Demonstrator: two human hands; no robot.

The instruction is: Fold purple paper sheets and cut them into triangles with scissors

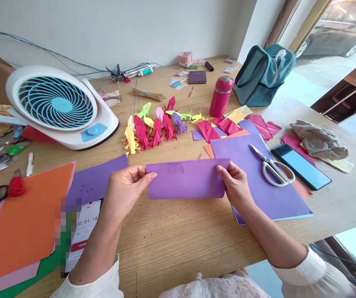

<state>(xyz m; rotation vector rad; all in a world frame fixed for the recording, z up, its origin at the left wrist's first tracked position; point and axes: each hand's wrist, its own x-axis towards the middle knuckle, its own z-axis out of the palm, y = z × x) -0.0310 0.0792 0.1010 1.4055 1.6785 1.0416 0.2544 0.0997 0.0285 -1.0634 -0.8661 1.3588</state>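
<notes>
Purple paper (pixel 186 182) extends over a wooden table (pixel 165 244), one end pinched by the left hand (pixel 131 184), the other by the right hand (pixel 236 180), while white-handled scissors (pixel 265 161) lie on a purple sheet (pixel 269 203) nearby.

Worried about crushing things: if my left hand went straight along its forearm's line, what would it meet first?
Past the held purple sheet, your left hand would probably meet the paper figures; its height is unclear.
</notes>
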